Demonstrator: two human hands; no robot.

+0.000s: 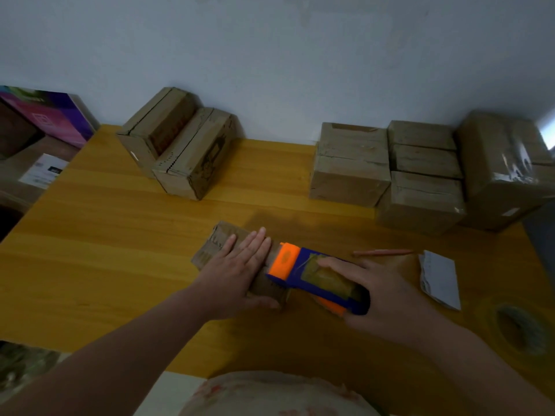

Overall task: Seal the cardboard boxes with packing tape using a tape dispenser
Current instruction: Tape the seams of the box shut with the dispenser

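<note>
Head view. Item: small cardboard box (237, 262), mid-table (120, 235); likely light, thin-walled, prone to slide. Left hand (240, 265) flat, fingers straight, pressing top. Right hand (381, 292) wrapped round tape dispenser (315, 274), orange nose at box edge. Hold dispenser by body.

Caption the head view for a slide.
Left hand presses flat on a small cardboard box while the right hand holds a blue-and-orange tape dispenser against it.
</note>
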